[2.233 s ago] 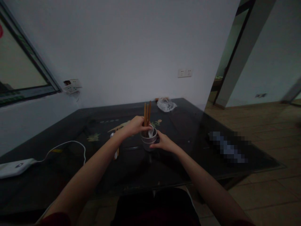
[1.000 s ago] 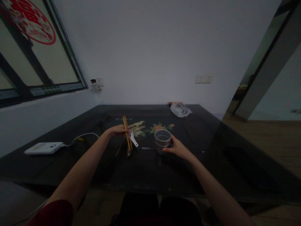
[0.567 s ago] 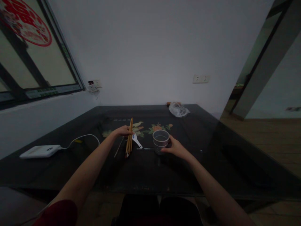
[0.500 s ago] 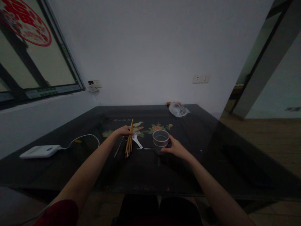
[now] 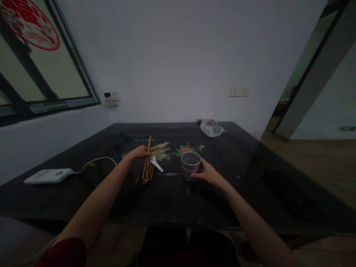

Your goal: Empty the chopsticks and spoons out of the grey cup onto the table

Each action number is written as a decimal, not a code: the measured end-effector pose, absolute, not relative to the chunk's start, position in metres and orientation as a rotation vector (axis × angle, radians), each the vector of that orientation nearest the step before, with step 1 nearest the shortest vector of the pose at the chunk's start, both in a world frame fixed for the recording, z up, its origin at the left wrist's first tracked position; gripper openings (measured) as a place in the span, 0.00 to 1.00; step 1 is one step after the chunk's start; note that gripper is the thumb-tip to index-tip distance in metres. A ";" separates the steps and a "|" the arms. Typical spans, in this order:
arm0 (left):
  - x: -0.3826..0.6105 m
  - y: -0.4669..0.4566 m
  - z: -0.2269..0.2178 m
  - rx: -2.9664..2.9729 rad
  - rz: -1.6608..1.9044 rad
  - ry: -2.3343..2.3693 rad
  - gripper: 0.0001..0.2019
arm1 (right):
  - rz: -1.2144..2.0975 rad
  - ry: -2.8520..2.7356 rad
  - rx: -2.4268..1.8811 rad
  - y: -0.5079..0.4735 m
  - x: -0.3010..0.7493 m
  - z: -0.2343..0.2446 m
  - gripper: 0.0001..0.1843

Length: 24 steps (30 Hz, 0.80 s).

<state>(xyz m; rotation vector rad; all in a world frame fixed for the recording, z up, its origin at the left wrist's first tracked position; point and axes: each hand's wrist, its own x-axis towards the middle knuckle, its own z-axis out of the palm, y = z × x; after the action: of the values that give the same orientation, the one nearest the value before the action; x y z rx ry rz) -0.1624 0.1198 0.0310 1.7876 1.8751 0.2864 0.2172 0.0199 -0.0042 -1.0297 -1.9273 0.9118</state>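
My left hand (image 5: 141, 151) is at the upper part of several wooden chopsticks (image 5: 146, 168), its fingers closed round some of them. These fan out loosely on the black table, and a few lie apart to the right of the hand. A white spoon with a blue mark (image 5: 157, 164) lies over them, its bowl end by my thumb. Beside the bundle's left edge shows a thin metallic utensil (image 5: 138, 177), mostly hidden. My right hand (image 5: 207, 172) wraps round the right side of a clear plastic cup (image 5: 190, 165), which is upright on the table.
A white power bank (image 5: 48, 176) with a white cable is on the left of the table (image 5: 178, 207). A crumpled clear plastic bag (image 5: 211, 128) lies at the back near the wall. At the right is a dark flat object (image 5: 292, 194), hard to make out.
The chopsticks in my left hand have shifted left and spread apart, some lying loose. The spoon has moved slightly left with them. My right hand keeps its hold on the cup.
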 end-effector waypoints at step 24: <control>-0.163 0.110 0.022 1.741 0.354 2.053 0.17 | 0.929 -1.920 -1.042 0.018 0.216 -0.001 0.44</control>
<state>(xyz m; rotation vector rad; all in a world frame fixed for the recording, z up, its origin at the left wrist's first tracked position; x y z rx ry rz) -0.1634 0.1101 0.0219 1.7409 2.0531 0.3540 0.2163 0.0176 -0.0012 -1.0423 -1.9204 0.9289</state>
